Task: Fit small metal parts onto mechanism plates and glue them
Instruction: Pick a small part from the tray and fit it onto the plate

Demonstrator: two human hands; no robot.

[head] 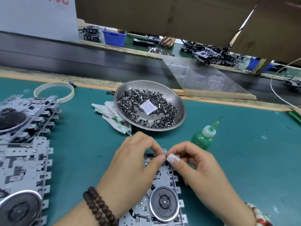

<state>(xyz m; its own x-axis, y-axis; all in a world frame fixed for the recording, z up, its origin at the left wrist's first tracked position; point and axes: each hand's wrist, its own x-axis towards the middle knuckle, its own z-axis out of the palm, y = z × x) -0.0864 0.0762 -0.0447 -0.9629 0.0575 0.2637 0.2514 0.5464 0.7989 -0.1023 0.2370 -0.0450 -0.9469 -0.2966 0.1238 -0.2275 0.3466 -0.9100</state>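
The mechanism plate (164, 181) runs lengthwise down the lower centre, directly beneath both hands, left hand (132, 162) and right hand (193, 162) pinching together at its top edge, what they hold too small to tell.

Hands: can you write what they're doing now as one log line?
hands: pinching part at plate edge | glue bottle: untouched

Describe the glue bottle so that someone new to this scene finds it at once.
Start at the round steel dish of small metal parts on the teal mat. Just below and right of it stands the glue bottle, beyond the right hand: the only green, translucent thing there, with a needle tip.
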